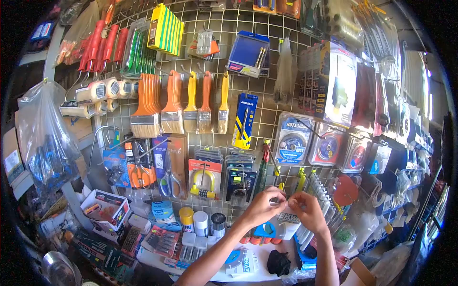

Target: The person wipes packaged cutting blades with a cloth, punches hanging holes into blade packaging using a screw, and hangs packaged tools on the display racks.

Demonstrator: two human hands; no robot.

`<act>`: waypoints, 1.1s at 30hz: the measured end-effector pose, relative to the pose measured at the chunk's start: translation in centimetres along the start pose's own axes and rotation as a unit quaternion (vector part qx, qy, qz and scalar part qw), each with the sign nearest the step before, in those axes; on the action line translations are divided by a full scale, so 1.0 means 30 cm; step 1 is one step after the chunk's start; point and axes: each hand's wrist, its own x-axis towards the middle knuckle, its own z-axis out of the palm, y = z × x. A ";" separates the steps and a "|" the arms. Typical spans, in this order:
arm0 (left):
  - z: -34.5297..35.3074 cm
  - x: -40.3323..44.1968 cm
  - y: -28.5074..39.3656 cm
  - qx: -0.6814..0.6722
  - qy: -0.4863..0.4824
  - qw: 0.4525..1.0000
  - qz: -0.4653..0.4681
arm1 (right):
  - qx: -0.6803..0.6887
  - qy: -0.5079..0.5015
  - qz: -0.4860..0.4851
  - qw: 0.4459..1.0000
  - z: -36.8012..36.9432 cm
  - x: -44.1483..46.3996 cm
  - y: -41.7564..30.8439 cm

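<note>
My left hand (265,208) and my right hand (309,212) are raised close together in front of the rack, their fingers pinched. Between and below them hangs a white EHWA packet (287,230) with a blue part at its left. Both hands appear to grip its upper edge, though my fingers partly hide the spot. A similar EHWA packet (242,263) lies flat on the white counter (219,275) below. To its right is a crumpled black item (278,263).
A wire grid rack carries paintbrushes (174,102), scissors (140,175), a yellow lock (204,183) and packaged cutting discs (292,143). Spray cans (201,224) stand on the counter. Left of them are an open white box (106,209) and a hanging plastic bag (45,138).
</note>
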 end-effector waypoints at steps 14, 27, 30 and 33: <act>0.064 0.001 0.062 0.096 0.046 0.993 0.046 | 0.249 0.036 0.047 0.967 0.041 -0.038 0.162; 0.016 -0.005 0.089 0.221 0.054 0.972 0.051 | 0.161 0.047 0.001 0.986 0.087 0.010 0.153; 0.023 -0.009 0.084 0.201 0.067 0.977 0.016 | 0.198 0.012 0.009 0.980 0.083 0.021 0.151; 0.039 -0.008 0.059 0.180 0.096 0.979 0.022 | 0.209 -0.004 -0.006 0.978 0.061 0.033 0.132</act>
